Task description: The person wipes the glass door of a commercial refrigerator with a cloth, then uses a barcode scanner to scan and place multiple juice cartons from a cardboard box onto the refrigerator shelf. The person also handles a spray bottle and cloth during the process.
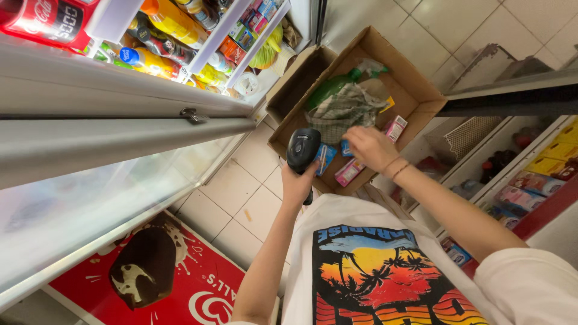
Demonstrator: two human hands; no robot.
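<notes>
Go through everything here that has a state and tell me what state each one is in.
Cardboard box: flaps open, partly filled.
Handheld scanner: gripped in left hand, pointed into box.
Right hand: reaching into box, touching small blue pack.
Green bottle: lying on its side.
Checked cloth: crumpled.

1. A pale tiled floor (241, 192) is running from the lower left to the upper right of the frame, carrying everything below me.
2. An open cardboard box (415, 90) is sitting directly on the tiles at upper centre.
3. A second, smaller cardboard box (298, 78) is standing just left of it, touching its side.
4. A small scrap (247, 215) is lying on a tile at centre left.
</notes>
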